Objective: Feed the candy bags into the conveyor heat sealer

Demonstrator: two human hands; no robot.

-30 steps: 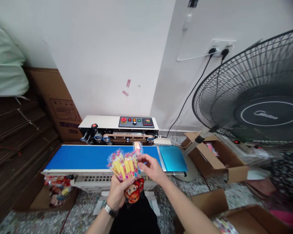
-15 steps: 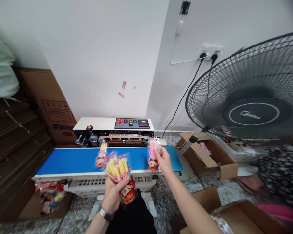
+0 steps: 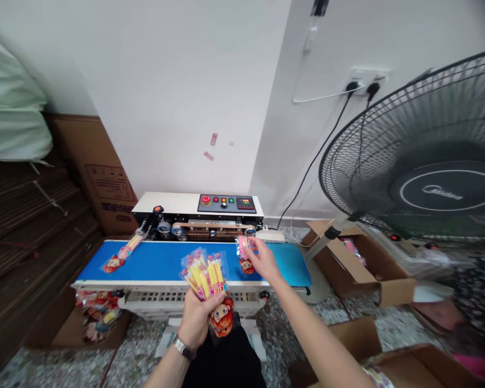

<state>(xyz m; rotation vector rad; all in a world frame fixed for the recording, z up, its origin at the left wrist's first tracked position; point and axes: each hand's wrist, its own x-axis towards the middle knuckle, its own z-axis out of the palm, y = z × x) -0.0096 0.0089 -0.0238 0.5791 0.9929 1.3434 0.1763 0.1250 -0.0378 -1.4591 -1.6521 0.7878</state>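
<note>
My left hand [image 3: 200, 315] grips a fanned bunch of clear candy packets [image 3: 206, 275] with yellow sticks and a red-haired cartoon head at the bottom. It hovers in front of the blue conveyor belt [image 3: 157, 264]. Over the belt's right half, my right hand [image 3: 263, 258] pinches a single candy packet [image 3: 247, 264] by its upper part, close to the band sealing machine's [image 3: 214, 229] inlet. Another packet [image 3: 123, 254] lies slanted on the belt at the left, near the machine's rollers.
A control panel [image 3: 226, 203] with a red knob tops the machine. To the right stands a large fan [image 3: 428, 178] beside an open carton [image 3: 347, 264]. More cartons flank the belt: one at lower left [image 3: 60, 334] holds packets, another sits at lower right [image 3: 420, 366].
The packet on the belt has travelled left and turned aslant. My right hand has moved its packet slightly left along the sealer. The camera view has shifted a little left.
</note>
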